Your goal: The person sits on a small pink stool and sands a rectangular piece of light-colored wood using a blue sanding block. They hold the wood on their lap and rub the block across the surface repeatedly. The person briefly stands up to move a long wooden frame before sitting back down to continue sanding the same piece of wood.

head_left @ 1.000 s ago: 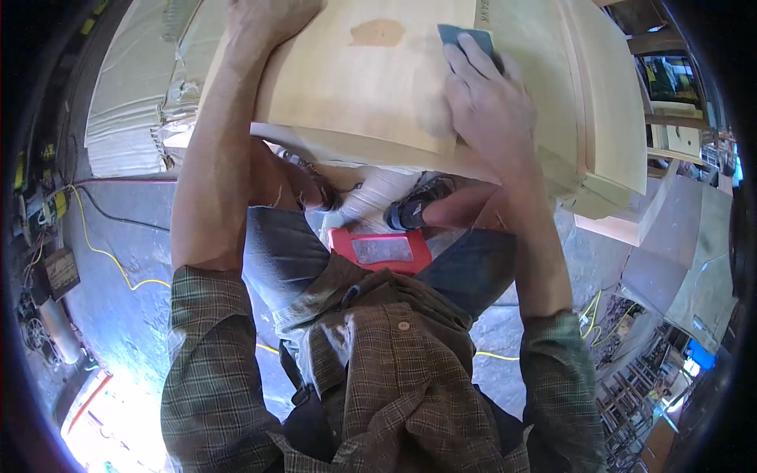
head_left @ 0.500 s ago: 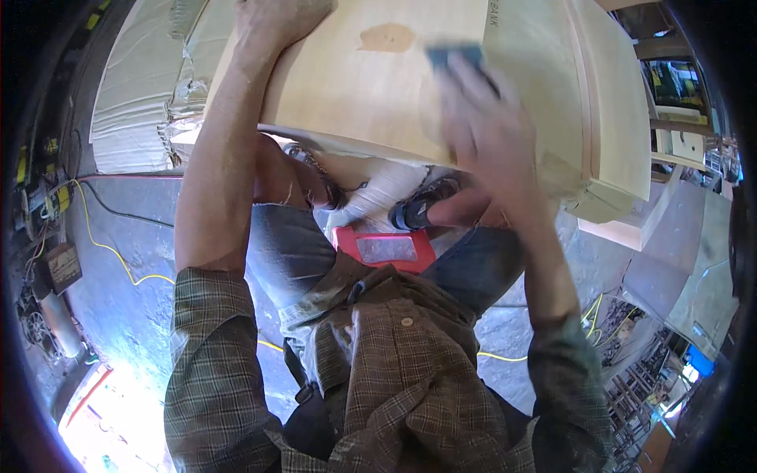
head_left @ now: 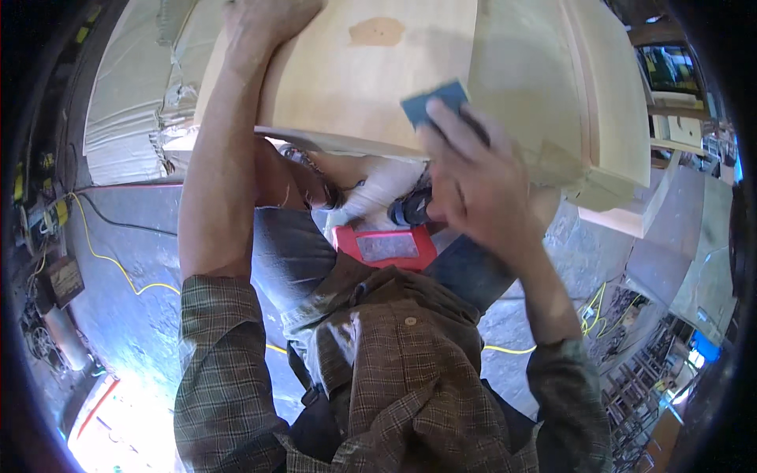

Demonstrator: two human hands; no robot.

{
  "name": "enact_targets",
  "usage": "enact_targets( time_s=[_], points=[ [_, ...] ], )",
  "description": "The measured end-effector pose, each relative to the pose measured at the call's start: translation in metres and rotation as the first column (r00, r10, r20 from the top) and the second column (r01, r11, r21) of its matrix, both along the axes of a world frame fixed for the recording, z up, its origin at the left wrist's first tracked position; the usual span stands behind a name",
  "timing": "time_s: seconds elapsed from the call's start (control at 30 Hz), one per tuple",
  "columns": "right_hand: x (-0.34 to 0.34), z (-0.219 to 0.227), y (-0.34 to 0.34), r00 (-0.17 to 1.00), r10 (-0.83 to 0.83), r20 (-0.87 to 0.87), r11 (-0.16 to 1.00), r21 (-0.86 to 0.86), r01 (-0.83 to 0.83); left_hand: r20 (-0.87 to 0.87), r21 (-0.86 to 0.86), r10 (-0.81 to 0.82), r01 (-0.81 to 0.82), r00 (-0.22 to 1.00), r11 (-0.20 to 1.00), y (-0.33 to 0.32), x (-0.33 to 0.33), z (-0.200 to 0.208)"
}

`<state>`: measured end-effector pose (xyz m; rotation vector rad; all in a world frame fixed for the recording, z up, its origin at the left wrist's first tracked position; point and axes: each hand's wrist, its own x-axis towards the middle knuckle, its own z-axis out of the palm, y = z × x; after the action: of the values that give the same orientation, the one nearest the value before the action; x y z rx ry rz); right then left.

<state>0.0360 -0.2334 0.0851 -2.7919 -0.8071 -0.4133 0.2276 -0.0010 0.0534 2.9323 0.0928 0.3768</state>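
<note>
Sanding is the step in hand: the right hand (head_left: pixel 473 177) presses a blue sanding pad (head_left: pixel 434 101) flat near the wooden panel's (head_left: pixel 355 87) near edge, the left hand (head_left: pixel 268 16) gripping its far edge, likely needing steady strokes.

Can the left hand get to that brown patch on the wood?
Probably yes. The left hand rests on the top of the pale wooden panel, and the brown patch lies just beside it on the same bare face. Nothing sits between them; the right hand with its blue sanding pad is lower down.
</note>
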Motion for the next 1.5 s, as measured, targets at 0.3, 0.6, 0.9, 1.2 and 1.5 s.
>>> enact_targets(
  time_s=[0.3,0.6,0.9,1.2,1.5],
  points=[
    [0.013,-0.002,0.013,0.999,0.013,-0.035,0.998,0.068,-0.011,0.055,0.007,-0.028,0.027,0.998,1.0,0.009,0.0,-0.005],
    [0.067,0.006,0.028,0.998,-0.028,-0.06,0.992,0.123,0.036,-0.004,-0.023,-0.001,0.0,1.0,1.0,0.011,-0.004,-0.001],
    [0.073,-0.024,0.005,0.993,-0.114,0.011,0.992,0.049,0.113,0.039,-0.025,-0.056,0.057,0.998,0.998,-0.002,0.002,0.0],
    [0.005,-0.013,-0.005,1.0,0.02,0.004,0.994,0.107,-0.02,0.01,0.028,0.023,-0.023,1.0,0.999,0.006,0.015,-0.006],
    [0.007,-0.003,0.014,1.0,-0.016,0.017,0.995,0.098,0.014,0.049,-0.08,0.001,0.003,0.999,0.997,0.019,-0.012,0.009]
  ],
)
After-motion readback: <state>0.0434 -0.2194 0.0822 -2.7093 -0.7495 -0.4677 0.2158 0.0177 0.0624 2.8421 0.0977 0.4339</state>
